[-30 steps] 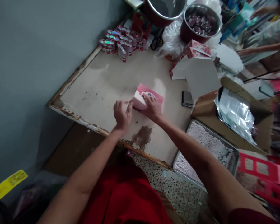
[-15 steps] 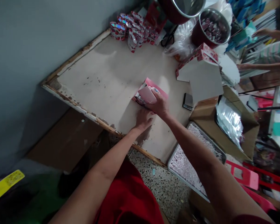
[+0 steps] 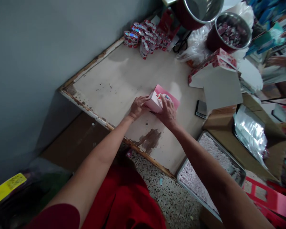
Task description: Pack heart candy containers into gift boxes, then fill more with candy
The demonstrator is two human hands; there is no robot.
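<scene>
Our right hand (image 3: 168, 113) grasps the pink-and-white carton (image 3: 156, 103) on the worktable at mid-frame, fingers spread over its printed face. Our left hand (image 3: 138, 106) is half-curled, fingertips on the carton's left end; whether they pinch it, we cannot tell. The carton's long axis seems to slope from upper left to lower right. We see red marks and a blue logo, its lettering unreadable. At lower left, the yellow label (image 3: 8, 190) is too blurred for us to read.
</scene>
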